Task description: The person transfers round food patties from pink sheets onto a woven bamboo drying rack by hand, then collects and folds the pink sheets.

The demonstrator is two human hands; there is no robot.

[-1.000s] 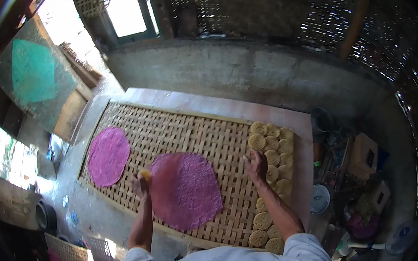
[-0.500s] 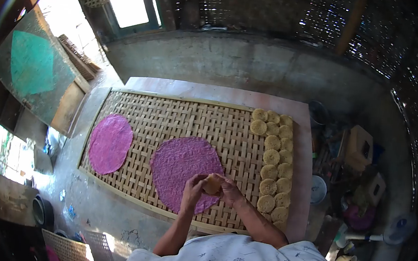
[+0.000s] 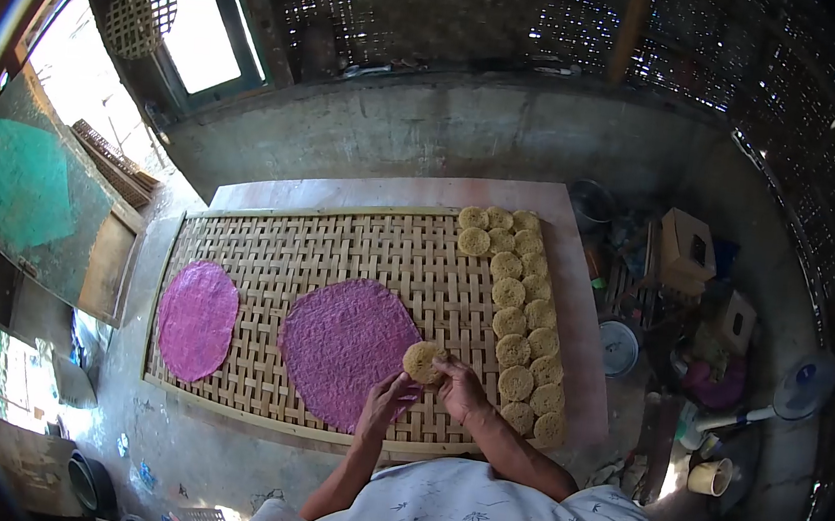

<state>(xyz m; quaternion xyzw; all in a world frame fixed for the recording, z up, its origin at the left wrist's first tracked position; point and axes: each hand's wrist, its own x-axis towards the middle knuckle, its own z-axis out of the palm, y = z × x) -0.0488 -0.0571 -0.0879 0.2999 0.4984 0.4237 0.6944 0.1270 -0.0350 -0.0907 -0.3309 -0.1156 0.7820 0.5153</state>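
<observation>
My right hand (image 3: 463, 394) pinches a round, flat, tan cracker (image 3: 424, 362) at its right edge, above the woven bamboo rack (image 3: 359, 244). Just below and left of the cracker is my left hand (image 3: 388, 404), its fingers stretched out and apart from it. Beneath the left hand lies the edge of a large purple-pink round sheet (image 3: 344, 344). A brighter pink round sheet (image 3: 198, 321) rests farther left on the rack. Several similar tan crackers (image 3: 511, 350) are laid in close rows along the rack's right side.
The rack lies on a pale table (image 3: 572, 326). To the right are a cardboard box (image 3: 688, 248), a round metal lid or basin (image 3: 617, 347), a fan (image 3: 805, 386) and a cream tub (image 3: 710, 477). A board with a green patch (image 3: 28, 185) leans at the left, by a bright doorway.
Both hands held the cracker before; now the left has come off it and the right holds it flat side up. The head view has shifted, moving the rack and room in frame.
</observation>
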